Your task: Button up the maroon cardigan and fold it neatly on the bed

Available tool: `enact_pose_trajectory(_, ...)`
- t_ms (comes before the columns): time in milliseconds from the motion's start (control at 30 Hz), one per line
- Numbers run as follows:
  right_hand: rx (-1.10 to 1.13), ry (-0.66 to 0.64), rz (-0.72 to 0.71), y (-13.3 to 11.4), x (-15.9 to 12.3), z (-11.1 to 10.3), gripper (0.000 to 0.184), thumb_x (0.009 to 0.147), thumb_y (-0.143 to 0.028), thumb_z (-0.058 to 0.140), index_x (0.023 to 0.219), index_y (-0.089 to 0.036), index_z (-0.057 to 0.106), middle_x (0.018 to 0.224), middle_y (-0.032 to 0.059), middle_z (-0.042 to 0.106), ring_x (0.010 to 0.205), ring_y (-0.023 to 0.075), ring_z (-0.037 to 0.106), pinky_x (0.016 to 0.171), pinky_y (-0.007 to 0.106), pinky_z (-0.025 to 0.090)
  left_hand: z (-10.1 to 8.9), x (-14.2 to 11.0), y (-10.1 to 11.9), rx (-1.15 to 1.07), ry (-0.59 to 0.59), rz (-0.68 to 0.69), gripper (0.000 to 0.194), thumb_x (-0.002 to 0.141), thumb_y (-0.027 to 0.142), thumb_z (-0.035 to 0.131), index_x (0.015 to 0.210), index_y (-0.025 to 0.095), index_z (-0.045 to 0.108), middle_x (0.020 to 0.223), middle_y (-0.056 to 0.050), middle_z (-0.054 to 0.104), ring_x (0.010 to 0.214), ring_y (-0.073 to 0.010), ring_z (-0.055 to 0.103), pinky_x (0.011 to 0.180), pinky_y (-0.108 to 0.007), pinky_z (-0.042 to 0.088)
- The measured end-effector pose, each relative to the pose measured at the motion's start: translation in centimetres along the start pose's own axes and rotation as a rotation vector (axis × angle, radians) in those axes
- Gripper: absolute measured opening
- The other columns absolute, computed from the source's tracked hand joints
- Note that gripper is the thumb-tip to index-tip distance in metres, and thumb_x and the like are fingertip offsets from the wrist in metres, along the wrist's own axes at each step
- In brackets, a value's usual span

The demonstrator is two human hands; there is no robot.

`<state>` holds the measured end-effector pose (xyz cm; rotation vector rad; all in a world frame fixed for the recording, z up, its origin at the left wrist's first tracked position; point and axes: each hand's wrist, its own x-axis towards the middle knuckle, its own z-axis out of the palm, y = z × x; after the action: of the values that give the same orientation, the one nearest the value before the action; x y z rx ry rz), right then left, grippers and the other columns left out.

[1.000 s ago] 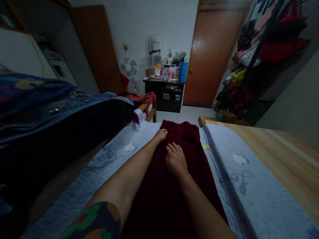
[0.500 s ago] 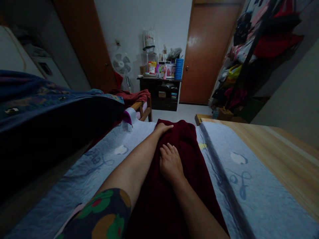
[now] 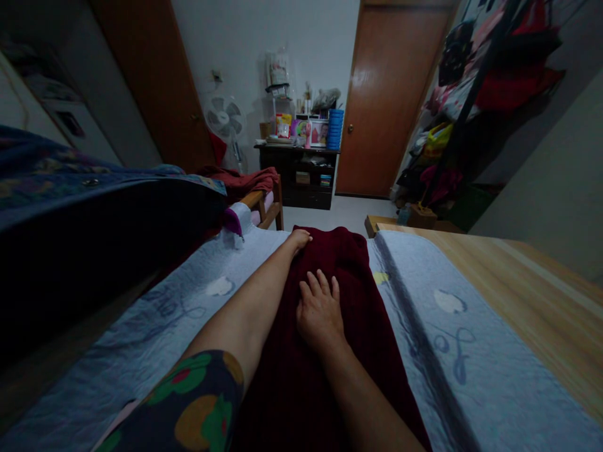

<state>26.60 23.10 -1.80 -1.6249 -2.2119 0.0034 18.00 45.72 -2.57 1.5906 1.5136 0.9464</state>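
A dark red garment (image 3: pixel 348 276) lies lengthwise in front of me on a pale blue patterned sheet (image 3: pixel 424 314), its far edge bunched into soft folds. My left hand (image 3: pixel 300 240) is at the far left corner of the garment, its fingers curled on the cloth's edge. Nearer to me, my right hand (image 3: pixel 321 307) rests flat on the garment's middle with the fingers spread. The near end of the cloth runs out of view between my forearms.
Dark and blue flowered clothes (image 3: pixel 103 201) are piled at the left. A bare wooden board (image 3: pixel 522 282) edges the sheet at the right. Beyond stand a wooden rail (image 3: pixel 276 210), a white fan (image 3: pixel 226 119), a black cabinet (image 3: pixel 296 179) and a rack of bags (image 3: pixel 471 113).
My left hand opened with its thumb out over the far edge, then curled at the corner again. My right hand's fingers have spread wider. The view has shifted slightly.
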Motion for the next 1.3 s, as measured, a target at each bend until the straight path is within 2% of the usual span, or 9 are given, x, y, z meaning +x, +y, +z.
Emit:
enact_pose_trajectory(133, -0.007, 0.048, 0.051, -0.1, -0.1, 0.4, 0.043, 0.083, -0.030, 0.053, 0.125, -0.021, 0.057, 0.152, 0.0112, 0.033, 0.142, 0.0340, 0.019, 0.112, 0.053, 0.013, -0.1, -0.4, -0.7, -0.012, 0.023, -0.025, 0.020, 0.084, 0.019, 0.061, 0.102, 0.011, 0.064, 0.093, -0.008, 0.069, 0.082, -0.0166, 0.064, 0.076, -0.031, 0.052)
enact_pose_trajectory(300, -0.010, 0.049, 0.047, -0.1, -0.3, 0.7, 0.046, 0.084, -0.031, 0.052, 0.129, -0.022, 0.054, 0.151, 0.0107, 0.035, 0.141, 0.0344, 0.021, 0.112, 0.052, 0.015, 0.1, -1.2, -0.5, 0.038, 0.057, 0.040, 0.026, 0.076, 0.019, 0.067, 0.101, 0.014, 0.065, 0.095, -0.006, 0.071, 0.084, -0.0155, 0.064, 0.081, -0.027, 0.048)
enact_pose_trajectory(400, -0.012, 0.017, 0.051, -0.1, -0.2, 0.5, 0.046, 0.085, -0.032, 0.052, 0.129, -0.021, 0.054, 0.151, 0.0123, 0.033, 0.141, 0.0345, 0.021, 0.112, 0.051, 0.014, 0.2, -1.4, 0.3, 0.128, 0.040, 0.063, 0.041, 0.074, 0.026, 0.071, 0.111, 0.013, 0.059, 0.099, -0.009, 0.070, 0.087, -0.0178, 0.065, 0.081, -0.028, 0.047)
enact_pose_trajectory(500, -0.014, -0.020, 0.063, -0.2, -0.2, 0.3, 0.047, 0.086, -0.033, 0.051, 0.130, -0.019, 0.053, 0.153, 0.0135, 0.030, 0.142, 0.0345, 0.019, 0.113, 0.050, 0.012, 0.6, -1.5, 1.3, 0.262, 0.035, 0.088, 0.059, 0.065, 0.022, 0.078, 0.119, 0.014, 0.053, 0.107, -0.012, 0.067, 0.097, -0.0230, 0.063, 0.084, -0.030, 0.045)
enact_pose_trajectory(667, -0.018, -0.069, 0.072, -0.3, -0.2, 0.2, 0.050, 0.087, -0.033, 0.049, 0.135, -0.020, 0.050, 0.154, 0.0119, 0.027, 0.143, 0.0318, 0.017, 0.114, 0.049, 0.009, 1.7, -2.3, 1.8, 0.454, 0.069, 0.186, 0.037, 0.081, 0.014, 0.059, 0.117, 0.021, 0.055, 0.112, -0.012, 0.063, 0.103, -0.0231, 0.061, 0.088, -0.030, 0.043)
enact_pose_trajectory(800, -0.022, -0.107, 0.072, -0.5, -0.3, 0.0, 0.053, 0.088, -0.033, 0.046, 0.139, -0.018, 0.046, 0.155, 0.0131, 0.024, 0.144, 0.0289, 0.015, 0.115, 0.047, 0.007, 2.0, -3.2, 1.1, 0.551, 0.147, 0.271, 0.030, 0.091, 0.015, 0.041, 0.117, 0.025, 0.055, 0.119, -0.010, 0.057, 0.102, -0.0217, 0.061, 0.086, -0.032, 0.045)
enact_pose_trajectory(1033, -0.031, -0.144, 0.101, -0.7, -0.4, -0.2, 0.062, 0.089, -0.035, 0.042, 0.146, -0.009, 0.034, 0.156, 0.0142, 0.020, 0.145, 0.0270, 0.013, 0.116, 0.043, 0.005, 1.7, -3.0, 0.4, 0.664, 0.173, 0.365, 0.024, 0.092, 0.021, 0.042, 0.111, 0.020, 0.057, 0.112, -0.012, 0.061, 0.113, -0.0266, 0.052, 0.097, -0.040, 0.040)
enact_pose_trajectory(1200, -0.034, -0.158, 0.112, -0.8, -0.3, -0.1, 0.065, 0.089, -0.036, 0.040, 0.146, -0.005, 0.032, 0.156, 0.0147, 0.020, 0.145, 0.0271, 0.013, 0.116, 0.043, 0.003, 0.8, -2.5, 0.6, 0.671, 0.106, 0.390, 0.032, 0.090, 0.014, 0.040, 0.119, 0.015, 0.054, 0.112, -0.011, 0.063, 0.104, -0.0202, 0.059, 0.095, -0.033, 0.044)
enact_pose_trajectory(1300, -0.028, -0.147, 0.115, -0.8, -0.3, 0.0, 0.064, 0.088, -0.035, 0.041, 0.145, -0.006, 0.034, 0.156, 0.0145, 0.021, 0.144, 0.0270, 0.013, 0.116, 0.043, 0.003, -0.2, -2.9, 0.7, 0.664, 0.081, 0.445, 0.037, 0.090, 0.012, 0.038, 0.124, 0.016, 0.053, 0.125, -0.009, 0.058, 0.116, -0.0167, 0.053, 0.103, -0.029, 0.039)
